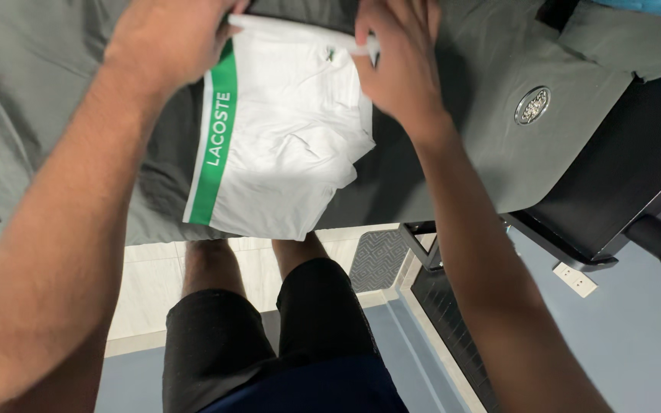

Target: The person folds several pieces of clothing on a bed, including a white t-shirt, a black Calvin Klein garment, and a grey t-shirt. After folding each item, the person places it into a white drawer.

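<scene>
Head view: folded white cotton shirt with green side stripe (284,130) lying on grey bedsheet (40,99), mostly folded, top edge unfinished, left hand (170,38) and right hand (399,53) both pinching far edge, lower hem loose.

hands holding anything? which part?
Both. The left hand and right hand grip the white garment with a green stripe along its far edge, one at each corner, on the grey cloth.
</scene>
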